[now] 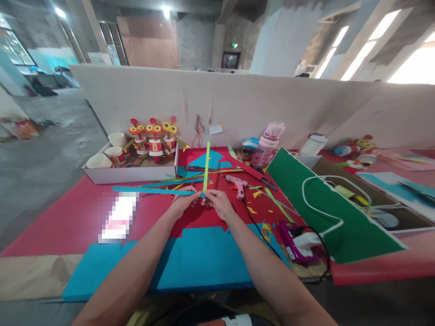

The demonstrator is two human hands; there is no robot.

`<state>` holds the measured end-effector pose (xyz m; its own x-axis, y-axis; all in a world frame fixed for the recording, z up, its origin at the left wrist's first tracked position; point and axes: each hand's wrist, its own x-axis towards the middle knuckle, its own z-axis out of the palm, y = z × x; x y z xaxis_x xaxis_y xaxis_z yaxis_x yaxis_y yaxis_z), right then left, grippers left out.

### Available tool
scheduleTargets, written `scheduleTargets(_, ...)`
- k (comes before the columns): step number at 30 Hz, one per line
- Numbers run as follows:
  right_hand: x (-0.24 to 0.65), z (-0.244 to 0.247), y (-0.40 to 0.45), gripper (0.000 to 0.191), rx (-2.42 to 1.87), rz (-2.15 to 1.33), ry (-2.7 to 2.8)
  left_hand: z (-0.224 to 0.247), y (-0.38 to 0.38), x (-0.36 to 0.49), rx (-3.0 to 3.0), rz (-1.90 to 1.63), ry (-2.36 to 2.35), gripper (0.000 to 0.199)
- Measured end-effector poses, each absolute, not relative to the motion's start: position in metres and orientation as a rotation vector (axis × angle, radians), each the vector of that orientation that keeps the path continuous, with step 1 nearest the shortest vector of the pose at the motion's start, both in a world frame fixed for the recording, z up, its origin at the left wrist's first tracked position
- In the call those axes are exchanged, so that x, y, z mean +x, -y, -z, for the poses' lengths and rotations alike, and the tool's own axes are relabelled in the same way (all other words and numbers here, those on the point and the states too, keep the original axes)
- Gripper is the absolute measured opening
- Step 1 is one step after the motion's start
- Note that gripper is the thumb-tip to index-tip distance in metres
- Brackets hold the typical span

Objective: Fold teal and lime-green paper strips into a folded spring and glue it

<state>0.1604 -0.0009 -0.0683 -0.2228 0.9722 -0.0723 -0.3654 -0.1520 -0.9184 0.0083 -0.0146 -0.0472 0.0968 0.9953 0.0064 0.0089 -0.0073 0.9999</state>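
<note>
A long blue paper strip (163, 191) runs leftward from the fingers of my left hand (182, 202), which pinches it near its right end. My right hand (219, 203) is closed at the lower end of a yellow-green paper strip (206, 167), which points away from me. Both sets of fingertips almost meet where the strips come together; the joint itself is mostly hidden. More blue strips (152, 184) lie just beyond my left hand. A pink glue gun (238, 184) rests to the right of my right hand.
A white box (132, 174) holds paper cups and several cup figures. Blue sheets (204, 258) cover the near edge. Right are a purple power strip (295, 244), a green board (319, 213), cables and paper scraps. A pink bottle (270, 142) stands before the white partition (238, 99).
</note>
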Motion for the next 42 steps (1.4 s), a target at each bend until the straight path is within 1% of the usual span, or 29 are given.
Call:
scheduleTargets(11, 0.1668, 0.0688, -0.0017, 0.032, -0.844, -1.673, 1.109, 0.0517, 0.0121, 0.0069, 1.258, -1.139, -1.143, 0.03)
scheduleTargets(21, 0.164, 0.0668, 0.0003, 0.033, -0.846, -1.656, 0.93, 0.0488, 0.0135, 0.0071, 1.285, -1.137, -1.028, 0.028)
scheduleTargets(32, 0.1643, 0.0668, 0.0006, 0.03, -0.849, -1.698, 0.929, 0.0508, 0.0098, 0.0064, 1.282, -1.119, -1.042, 0.029)
scheduleTargets(36, 0.1624, 0.0662, 0.0007, 0.027, -0.874, -1.656, 0.902, 0.0509, 0.0099, 0.0087, 1.28, -1.117, -1.066, 0.028)
scheduleTargets(42, 0.1643, 0.0664, 0.0004, 0.028, -0.851, -1.681, 0.959, 0.0509, 0.0098, 0.0079, 1.31, -1.114, -1.104, 0.023)
